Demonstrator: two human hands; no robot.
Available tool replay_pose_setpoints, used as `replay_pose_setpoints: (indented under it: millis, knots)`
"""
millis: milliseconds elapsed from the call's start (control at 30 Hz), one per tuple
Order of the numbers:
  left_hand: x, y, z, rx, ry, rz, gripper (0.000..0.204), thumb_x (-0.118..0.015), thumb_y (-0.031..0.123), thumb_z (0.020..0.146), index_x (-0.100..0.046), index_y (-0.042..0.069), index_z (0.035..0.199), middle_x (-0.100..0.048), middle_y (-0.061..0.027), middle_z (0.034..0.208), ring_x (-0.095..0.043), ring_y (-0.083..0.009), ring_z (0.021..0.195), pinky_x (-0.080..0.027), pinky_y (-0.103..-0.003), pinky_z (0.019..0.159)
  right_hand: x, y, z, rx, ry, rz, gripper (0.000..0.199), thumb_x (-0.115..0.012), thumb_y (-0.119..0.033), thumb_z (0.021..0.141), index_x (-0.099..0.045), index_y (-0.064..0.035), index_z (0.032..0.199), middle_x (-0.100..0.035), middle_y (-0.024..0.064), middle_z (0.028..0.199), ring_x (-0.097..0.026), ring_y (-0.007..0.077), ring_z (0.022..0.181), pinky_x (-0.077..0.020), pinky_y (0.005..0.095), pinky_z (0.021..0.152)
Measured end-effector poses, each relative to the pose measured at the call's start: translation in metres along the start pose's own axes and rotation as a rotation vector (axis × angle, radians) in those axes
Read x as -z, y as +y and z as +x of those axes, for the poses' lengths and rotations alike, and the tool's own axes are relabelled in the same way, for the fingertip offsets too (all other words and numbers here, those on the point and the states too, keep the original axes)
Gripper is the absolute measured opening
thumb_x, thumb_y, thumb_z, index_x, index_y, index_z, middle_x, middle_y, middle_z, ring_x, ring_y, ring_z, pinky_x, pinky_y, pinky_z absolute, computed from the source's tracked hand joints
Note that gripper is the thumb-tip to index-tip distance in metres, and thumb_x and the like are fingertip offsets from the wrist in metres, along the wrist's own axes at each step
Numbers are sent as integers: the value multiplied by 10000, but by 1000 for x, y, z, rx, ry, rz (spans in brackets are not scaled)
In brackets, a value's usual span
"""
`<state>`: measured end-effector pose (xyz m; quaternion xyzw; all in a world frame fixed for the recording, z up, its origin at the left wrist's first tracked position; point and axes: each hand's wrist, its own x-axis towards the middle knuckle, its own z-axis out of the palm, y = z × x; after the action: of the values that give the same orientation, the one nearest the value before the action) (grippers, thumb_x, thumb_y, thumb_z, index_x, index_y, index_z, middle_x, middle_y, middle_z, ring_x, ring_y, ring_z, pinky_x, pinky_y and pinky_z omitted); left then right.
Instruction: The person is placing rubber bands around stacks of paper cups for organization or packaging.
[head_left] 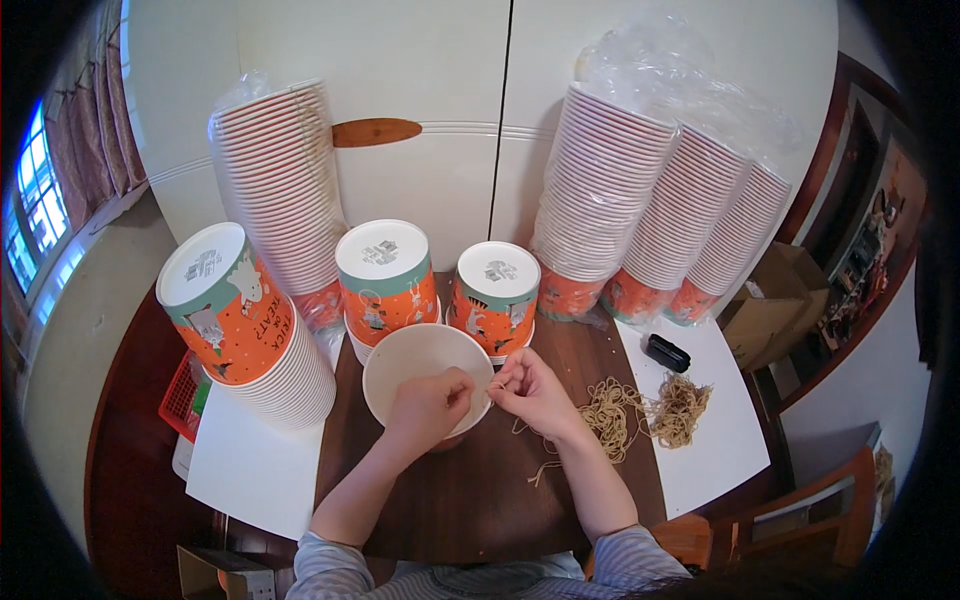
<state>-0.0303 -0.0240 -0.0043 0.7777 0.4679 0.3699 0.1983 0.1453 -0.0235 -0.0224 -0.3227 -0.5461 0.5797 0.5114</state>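
Here, in the head view, both hands meet at the near-right rim of the open paper bowl: left hand and right hand each pinch a thin elastic loop. Risk, in my judgement: the loop slips off the rim, or the light bowl tips, should the pull be uneven; the tangled band pile lies just right.

A dark wooden table carries paper-cup stacks, white sheets and string bundles.
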Motion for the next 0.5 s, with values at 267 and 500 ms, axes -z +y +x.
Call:
replay_pose_setpoints:
  millis: [267, 500]
  knots:
    - [3, -6, 3, 55, -125, -352, 144, -615, 133, 750, -652, 31, 843, -647, -82, 722, -632, -143, 661, -494, -252, 609, -1, 0, 0, 16, -6, -35, 250, -580, 37, 755, -409, -69, 902, -545, -1, 804, -470, 12, 648, -388, 152, 600]
    - [2, -1, 4, 59, -156, -370, 156, -635, 141, 742, -652, 17, 835, -650, -88, 754, -633, -143, 667, -499, -248, 614, -5, -5, -1, 20, -20, -24, 228, -573, 18, 768, -401, -79, 881, -525, -23, 796, -406, -1, 615, -340, 146, 546]
